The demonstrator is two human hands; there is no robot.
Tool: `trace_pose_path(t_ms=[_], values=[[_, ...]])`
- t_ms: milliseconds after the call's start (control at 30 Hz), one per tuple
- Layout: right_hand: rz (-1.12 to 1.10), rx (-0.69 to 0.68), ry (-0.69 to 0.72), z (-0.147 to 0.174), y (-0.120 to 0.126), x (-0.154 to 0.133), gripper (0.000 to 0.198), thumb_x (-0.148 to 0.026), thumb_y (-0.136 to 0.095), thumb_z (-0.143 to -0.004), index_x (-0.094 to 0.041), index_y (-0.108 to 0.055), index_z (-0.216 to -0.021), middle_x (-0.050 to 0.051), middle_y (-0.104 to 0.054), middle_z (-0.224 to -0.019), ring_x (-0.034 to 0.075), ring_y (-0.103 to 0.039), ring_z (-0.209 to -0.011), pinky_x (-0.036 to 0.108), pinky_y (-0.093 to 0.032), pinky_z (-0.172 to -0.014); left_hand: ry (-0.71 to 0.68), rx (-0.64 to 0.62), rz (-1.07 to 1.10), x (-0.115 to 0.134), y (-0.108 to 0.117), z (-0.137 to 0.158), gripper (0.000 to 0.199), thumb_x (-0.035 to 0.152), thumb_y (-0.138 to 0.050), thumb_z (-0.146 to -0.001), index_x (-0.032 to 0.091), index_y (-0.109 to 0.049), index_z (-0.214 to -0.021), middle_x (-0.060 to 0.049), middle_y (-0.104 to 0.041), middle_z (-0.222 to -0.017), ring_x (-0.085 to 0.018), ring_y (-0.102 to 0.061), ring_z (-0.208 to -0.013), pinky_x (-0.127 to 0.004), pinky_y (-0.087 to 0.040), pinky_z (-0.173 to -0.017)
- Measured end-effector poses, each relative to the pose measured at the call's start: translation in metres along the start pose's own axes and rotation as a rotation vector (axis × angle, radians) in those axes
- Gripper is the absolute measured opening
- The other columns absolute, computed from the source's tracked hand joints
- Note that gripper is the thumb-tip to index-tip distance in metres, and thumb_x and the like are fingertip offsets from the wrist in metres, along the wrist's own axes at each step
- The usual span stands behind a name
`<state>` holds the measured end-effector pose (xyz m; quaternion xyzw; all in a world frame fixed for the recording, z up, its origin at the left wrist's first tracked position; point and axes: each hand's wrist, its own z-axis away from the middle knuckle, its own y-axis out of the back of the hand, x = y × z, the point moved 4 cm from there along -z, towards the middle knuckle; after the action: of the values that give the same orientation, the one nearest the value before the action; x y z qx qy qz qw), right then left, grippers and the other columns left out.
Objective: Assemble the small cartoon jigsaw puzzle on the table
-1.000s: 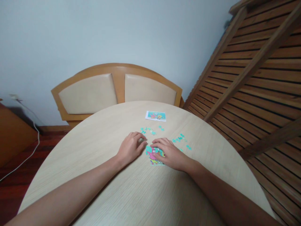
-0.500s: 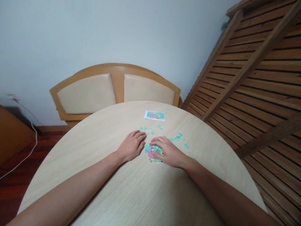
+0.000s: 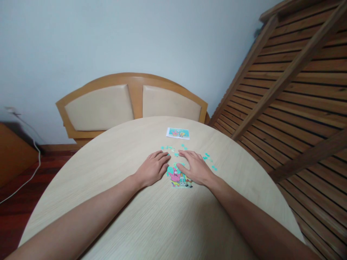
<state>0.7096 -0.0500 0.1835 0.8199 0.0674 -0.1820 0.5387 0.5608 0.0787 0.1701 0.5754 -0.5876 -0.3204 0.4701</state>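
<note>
A partly joined jigsaw puzzle (image 3: 175, 177) with a pink starfish figure and a yellow figure lies flat between my hands. My left hand (image 3: 153, 168) rests on the table just left of it, fingers stretched out and holding nothing visible. Over the puzzle's right upper part is my right hand (image 3: 197, 168), thumb and fingers apart, hiding some of it. A small turquoise puzzle piece (image 3: 176, 154) lies by the right fingertips. More loose turquoise pieces (image 3: 170, 147) are scattered beyond my left fingers, and others (image 3: 207, 156) lie right of my right hand.
A picture card (image 3: 178, 133) showing the same cartoon figures lies farther back on the round wooden table (image 3: 119, 220). Behind the table stands a padded headboard (image 3: 100, 108) against the wall. Wooden slats (image 3: 303, 90) lean at the right; a white cable (image 3: 36, 173) hangs at the left.
My right hand has moved slightly away from me and opened wider, uncovering more of the puzzle, including the yellow figure's lower part. The left hand has barely shifted.
</note>
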Motion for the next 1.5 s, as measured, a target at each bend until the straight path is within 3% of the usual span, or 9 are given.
trace_pose_path(t_ms=[133,400,567,667,733,867,1067,1500], values=[[-0.019,0.017,0.025,0.002,0.003,0.001,0.044,-0.041,-0.062,-0.091,-0.018,-0.059,-0.128,0.011,-0.067,-0.121,0.027,-0.055,-0.12,0.045,-0.041,-0.104,-0.028,-0.017,0.023,0.001,0.0,0.0,0.04,0.033,-0.04,-0.103,0.017,-0.056,-0.136,-0.009,-0.056,-0.142,-0.026,-0.045,-0.136,-0.047,-0.036,-0.116],[-0.025,-0.06,0.168,0.004,-0.002,-0.004,0.032,-0.039,-0.062,-0.092,-0.025,-0.068,-0.121,0.009,-0.064,-0.125,0.026,-0.052,-0.122,0.045,-0.039,-0.106,-0.17,-0.146,0.095,0.009,0.002,0.001,0.048,0.032,-0.039,-0.103,0.021,-0.039,-0.15,-0.006,-0.046,-0.153,-0.027,-0.036,-0.143,-0.047,-0.032,-0.118],[-0.012,-0.044,0.082,0.005,-0.002,0.002,0.045,-0.039,-0.06,-0.093,-0.021,-0.058,-0.133,0.011,-0.062,-0.131,0.027,-0.049,-0.128,0.047,-0.038,-0.108,-0.101,-0.12,0.056,0.005,0.0,0.001,0.046,0.036,-0.041,-0.103,0.021,-0.044,-0.146,-0.008,-0.049,-0.15,-0.03,-0.036,-0.143,-0.051,-0.031,-0.116],[0.002,-0.011,0.046,0.004,-0.001,0.008,0.037,-0.035,-0.058,-0.094,-0.02,-0.062,-0.127,0.011,-0.065,-0.127,0.028,-0.05,-0.127,0.047,-0.039,-0.107,-0.086,-0.083,0.037,0.007,0.003,0.001,0.043,0.037,-0.042,-0.102,0.019,-0.05,-0.14,-0.01,-0.052,-0.147,-0.031,-0.039,-0.141,-0.052,-0.032,-0.115],[0.01,0.007,0.049,0.003,0.0,0.012,0.027,-0.027,-0.054,-0.096,-0.021,-0.067,-0.118,0.009,-0.068,-0.12,0.026,-0.052,-0.122,0.046,-0.041,-0.105,-0.129,-0.06,0.053,0.011,0.007,0.0,0.039,0.033,-0.044,-0.102,0.019,-0.053,-0.137,-0.01,-0.055,-0.143,-0.029,-0.043,-0.137,-0.049,-0.035,-0.114],[0.051,0.026,0.014,0.001,0.005,0.024,0.026,-0.016,-0.051,-0.096,-0.022,-0.073,-0.109,0.007,-0.071,-0.108,0.024,-0.057,-0.109,0.041,-0.044,-0.098,-0.254,-0.049,0.142,0.023,0.017,-0.001,0.033,0.028,-0.047,-0.1,0.021,-0.058,-0.13,-0.008,-0.065,-0.128,-0.024,-0.056,-0.122,-0.044,-0.041,-0.109],[0.077,0.013,-0.046,0.003,0.013,0.038,0.022,-0.023,-0.059,-0.094,-0.02,-0.075,-0.107,0.009,-0.071,-0.099,0.026,-0.057,-0.102,0.04,-0.046,-0.093,-0.38,-0.1,0.206,0.028,0.018,0.004,0.031,0.033,-0.052,-0.097,0.025,-0.065,-0.123,-0.008,-0.064,-0.128,-0.025,-0.059,-0.117,-0.043,-0.043,-0.104],[-0.053,0.045,-0.148,0.006,0.018,0.044,0.013,-0.026,-0.065,-0.086,-0.019,-0.07,-0.095,0.007,-0.073,-0.095,0.025,-0.063,-0.096,0.04,-0.047,-0.09,-0.27,-0.069,0.15,0.025,0.018,0.003,0.03,0.03,-0.045,-0.101,0.022,-0.065,-0.122,-0.007,-0.066,-0.128,-0.023,-0.058,-0.12,-0.043,-0.043,-0.106]])
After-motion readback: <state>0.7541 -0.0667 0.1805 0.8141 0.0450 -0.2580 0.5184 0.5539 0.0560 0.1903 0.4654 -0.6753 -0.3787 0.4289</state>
